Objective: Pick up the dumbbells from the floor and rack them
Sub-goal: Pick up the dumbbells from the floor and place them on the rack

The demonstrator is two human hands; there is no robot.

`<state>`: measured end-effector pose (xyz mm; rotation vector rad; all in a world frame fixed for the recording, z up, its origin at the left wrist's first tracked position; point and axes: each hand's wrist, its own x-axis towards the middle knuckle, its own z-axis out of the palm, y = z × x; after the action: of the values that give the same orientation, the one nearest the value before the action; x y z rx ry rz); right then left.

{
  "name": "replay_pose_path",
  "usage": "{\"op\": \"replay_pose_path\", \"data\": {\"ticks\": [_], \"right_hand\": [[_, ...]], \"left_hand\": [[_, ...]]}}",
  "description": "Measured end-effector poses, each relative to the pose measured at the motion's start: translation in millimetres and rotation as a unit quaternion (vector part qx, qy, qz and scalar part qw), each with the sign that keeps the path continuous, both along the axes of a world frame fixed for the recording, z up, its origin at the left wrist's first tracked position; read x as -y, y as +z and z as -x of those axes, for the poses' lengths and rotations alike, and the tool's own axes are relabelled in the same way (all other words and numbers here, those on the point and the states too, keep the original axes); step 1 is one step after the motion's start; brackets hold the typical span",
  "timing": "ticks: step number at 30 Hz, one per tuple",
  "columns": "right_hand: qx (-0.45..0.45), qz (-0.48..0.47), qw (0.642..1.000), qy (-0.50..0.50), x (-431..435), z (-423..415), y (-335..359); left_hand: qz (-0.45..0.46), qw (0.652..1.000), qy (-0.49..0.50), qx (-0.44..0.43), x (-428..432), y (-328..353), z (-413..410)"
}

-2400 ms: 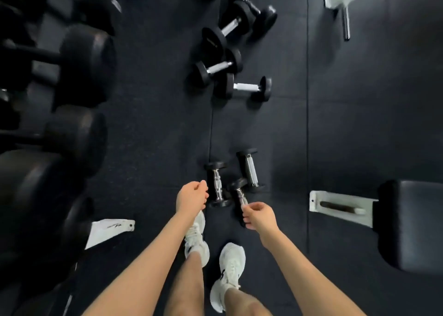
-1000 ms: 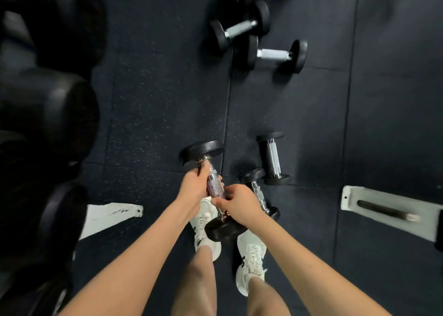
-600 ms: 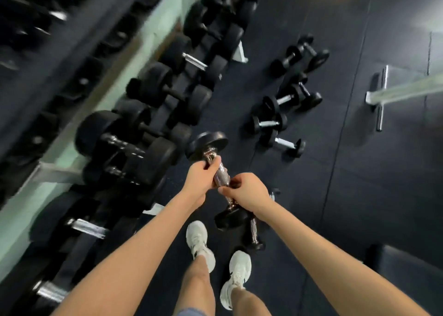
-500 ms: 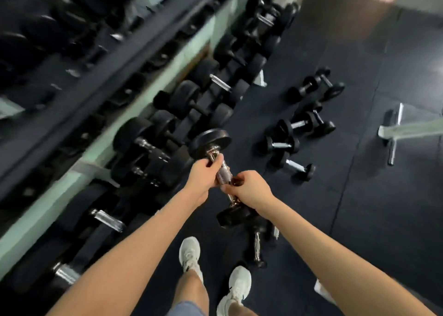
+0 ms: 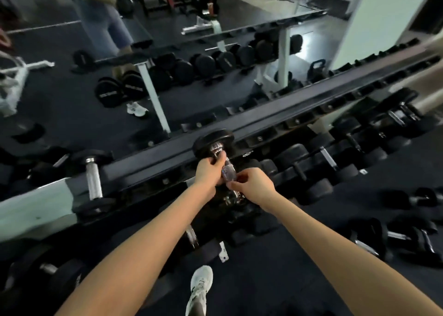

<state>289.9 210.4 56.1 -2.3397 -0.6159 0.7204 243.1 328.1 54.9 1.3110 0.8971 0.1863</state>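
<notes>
- Hands are both holding one dumbbell up in the air, right in front of the rack.
- The left hand is wrapping round the top of the shiny handle, just under the top weight.
- The right hand is pinching the handle lower down with its fingertips. The bottom weight is hiding in the dark under it, so it is not showing well.
- The dumbbell is standing almost upright and leaning a little. Its top weight is pointing away from the person, toward the long black rail of the rack. It is sitting right at the rail, but I cannot tell if it is touching.
- The left hand is sitting nearer the rail than the right hand.
- Another dumbbell, the racked one, is lying off to the left, with its handle going across the rail from the near side to the far side.
- I am thinking the held dumbbell is needing to tip down flat the same way, with the top weight going over first.
- More floor dumbbells are lying to the right, well apart from the hands, so the job is looking far from done.
</notes>
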Motion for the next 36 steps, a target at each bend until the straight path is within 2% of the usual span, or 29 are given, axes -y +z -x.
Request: {"op": "replay_pose_path", "data": {"ticks": [9, 16, 29, 36], "right_hand": [[-0.027, 0.044, 0.996, 0.076, -203, -7, -45], [-0.067, 0.069, 0.992, 0.083, -293, -10, -98], [-0.083, 0.089, 0.989, 0.083, -324, -16, -134], [-0.070, 0.094, 0.990, 0.083, -323, -12, -130]], "left_hand": [[-0.015, 0.992, 0.102, -0.073, -191, -48, 6], [0.000, 0.988, 0.108, -0.112, -278, -97, -1], [0.033, 0.985, 0.113, -0.125, -307, -132, -6], [0.010, 0.985, 0.091, -0.146, -308, -132, -4]]}}
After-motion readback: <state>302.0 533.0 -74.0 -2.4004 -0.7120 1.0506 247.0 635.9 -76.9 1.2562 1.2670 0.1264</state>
